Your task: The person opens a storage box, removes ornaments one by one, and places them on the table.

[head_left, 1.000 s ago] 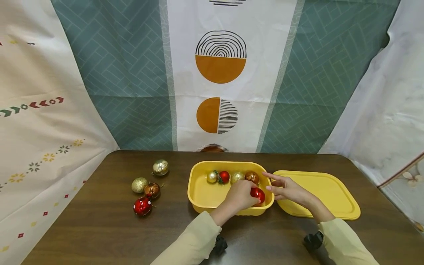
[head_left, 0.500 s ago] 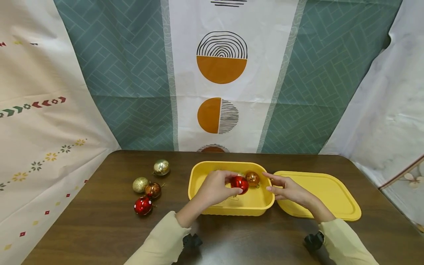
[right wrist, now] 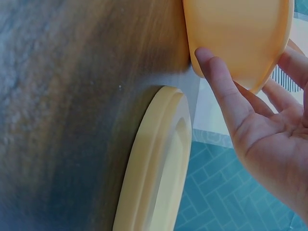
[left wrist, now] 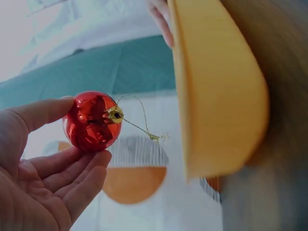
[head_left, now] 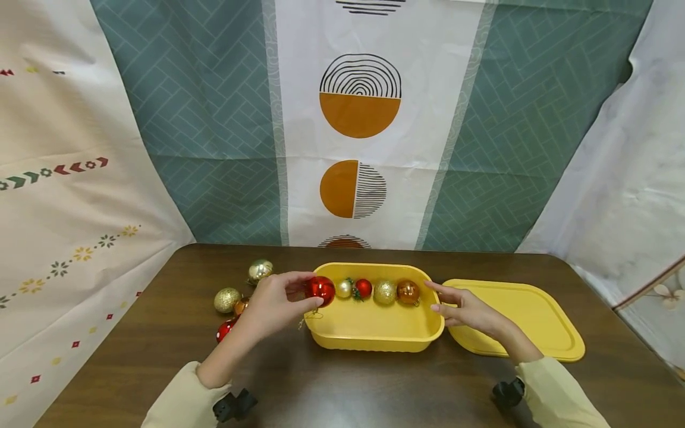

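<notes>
Left hand: the left hand (head_left: pixel 273 300) is held over the left rim of the yellow tub (head_left: pixel 374 342); a shiny red bauble (head_left: pixel 320 289) is pinched between thumb and fingertips, the fingers only partly curled.
Red bauble: it is lifted clear of the tub floor, just beyond the fingertips and just left of the row of baubles (head_left: pixel 374 290) lying along the tub's far wall.
Right hand: the right hand (head_left: pixel 464 308) is laid with straight, relaxed fingers against the tub's right end wall; nothing is gripped.
Lid: the yellow lid (head_left: pixel 535 321) is lying flat on the dark table (head_left: pixel 374 392), just past the right palm.
Left wrist view only: the bauble's gold cap and thin gold hanging loop (left wrist: pixel 139 120) are shown dangling away from the fingers (left wrist: pixel 82 168), detail barely seen from the head.
Right wrist view only: one fingertip (right wrist: pixel 204 57) is seen touching the tub's outer wall, with a narrow gap between tub and lid.
Head view only: loose baubles (head_left: pixel 235 297) are seen on the table behind the left hand.
Change: half a second ago the red bauble was held over the tub's middle; it has been carried leftward to the rim, while the right hand has stayed put.
</notes>
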`<state>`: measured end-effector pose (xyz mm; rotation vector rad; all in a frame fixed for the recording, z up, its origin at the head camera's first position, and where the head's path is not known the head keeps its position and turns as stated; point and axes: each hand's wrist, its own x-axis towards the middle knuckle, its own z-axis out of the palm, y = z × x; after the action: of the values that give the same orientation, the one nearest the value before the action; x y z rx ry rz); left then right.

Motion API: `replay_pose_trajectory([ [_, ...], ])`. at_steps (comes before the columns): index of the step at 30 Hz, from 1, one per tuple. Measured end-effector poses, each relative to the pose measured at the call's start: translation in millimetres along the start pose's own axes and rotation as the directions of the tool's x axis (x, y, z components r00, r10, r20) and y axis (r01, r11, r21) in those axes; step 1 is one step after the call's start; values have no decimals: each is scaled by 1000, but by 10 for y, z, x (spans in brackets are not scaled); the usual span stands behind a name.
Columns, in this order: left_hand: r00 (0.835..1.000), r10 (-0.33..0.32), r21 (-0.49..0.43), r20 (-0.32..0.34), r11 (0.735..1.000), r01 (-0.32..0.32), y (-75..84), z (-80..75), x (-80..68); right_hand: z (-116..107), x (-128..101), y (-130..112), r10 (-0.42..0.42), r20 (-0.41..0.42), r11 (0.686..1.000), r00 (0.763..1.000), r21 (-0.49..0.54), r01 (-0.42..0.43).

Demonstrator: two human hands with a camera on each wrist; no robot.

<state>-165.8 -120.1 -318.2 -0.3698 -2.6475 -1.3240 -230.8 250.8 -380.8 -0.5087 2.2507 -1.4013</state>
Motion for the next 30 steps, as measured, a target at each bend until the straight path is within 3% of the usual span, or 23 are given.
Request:
replay_pose_trajectory([
  [10, 994, -107, -3, -1, 994, 107, -285, -286, -228, -9, -1, 26, -10, -3, 1000, 1000, 11, 10],
  [14, 989, -146, 48, -32, 988, 148, -403, -347, -299, -12, 5, 26, -21, 5, 1000, 1000, 16, 21],
  [23, 980, -197, 107, -16, 975, 197, -639, -338, -390, 5, 1, 29, -13, 2, 1000, 1000, 26, 13],
  [30, 976, -216, 205, -11, 955, 214, -705, -275, -413, 6, -4, 45, -12, 3, 999, 1000, 38, 11],
])
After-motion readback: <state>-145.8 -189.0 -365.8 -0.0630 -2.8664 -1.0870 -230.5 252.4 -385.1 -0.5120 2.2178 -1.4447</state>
